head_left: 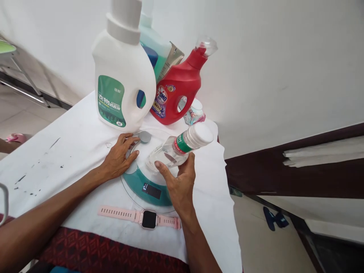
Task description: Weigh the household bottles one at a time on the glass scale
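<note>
My right hand [182, 185] is wrapped round a clear plastic jar [163, 155] with a white lid and a green and red label. The jar tilts, lid to the upper right, over a round glass scale [136, 185] with a teal band and a dark display. Only part of the display's lit digits can be read. My left hand [121, 155] rests at the scale's left edge, thumb and fingers apart, fingertips near a grey round pad [145, 137]. A pink-strapped smartwatch [149, 219] lies flat in front of the scale.
Behind the scale stand a big white detergent bottle [122, 68], a red OMO bottle [179, 83], a green bottle [160, 47] and a silvery tube [173, 57]. A small packet [195, 113] sits beside them. White cloth [57, 151] covers the table, which stands against a wall [270, 76].
</note>
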Demonstrator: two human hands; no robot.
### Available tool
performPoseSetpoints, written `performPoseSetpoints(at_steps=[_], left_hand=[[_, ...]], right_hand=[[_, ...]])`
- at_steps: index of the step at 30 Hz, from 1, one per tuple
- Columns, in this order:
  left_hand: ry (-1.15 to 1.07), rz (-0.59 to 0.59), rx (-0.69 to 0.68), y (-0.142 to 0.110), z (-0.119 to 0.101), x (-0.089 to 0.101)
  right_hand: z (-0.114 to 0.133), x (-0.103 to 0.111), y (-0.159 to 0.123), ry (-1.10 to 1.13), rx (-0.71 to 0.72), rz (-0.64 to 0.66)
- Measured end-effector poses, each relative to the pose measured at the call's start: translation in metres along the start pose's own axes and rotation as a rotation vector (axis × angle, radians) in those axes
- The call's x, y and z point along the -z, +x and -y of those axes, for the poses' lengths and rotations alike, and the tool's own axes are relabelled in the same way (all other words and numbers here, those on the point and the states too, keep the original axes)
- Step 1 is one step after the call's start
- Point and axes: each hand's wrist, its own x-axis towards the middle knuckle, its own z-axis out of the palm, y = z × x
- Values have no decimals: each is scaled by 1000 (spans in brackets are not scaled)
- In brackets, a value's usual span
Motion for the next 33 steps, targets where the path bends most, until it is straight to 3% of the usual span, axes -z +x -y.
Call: performPoseSetpoints(at_steps=[4,8,13,16,20,27,33], left_hand=[[-27,8,17,-1,-2,0],[-42,16,35,-1,-3,-1],[-47,-2,41,-2,-5,-1],[-41,-15,56,-2,-7,-2],[-46,-14,68,-2,-10,-1],[-44,7,90,-1,-11,1],[-34,-37,65,-3,-6,-6]], right_hand=[[-3,5,2,5,-41,-9],[-5,28,14,23,-79,-102],[-12,56,68,24,-52,-393],[-20,57,101,63,-18,-412],[-24,36,123,105,27,-292],[-11,-27,147,75,142,-113],[-29,-71,178,32,152,-44]])
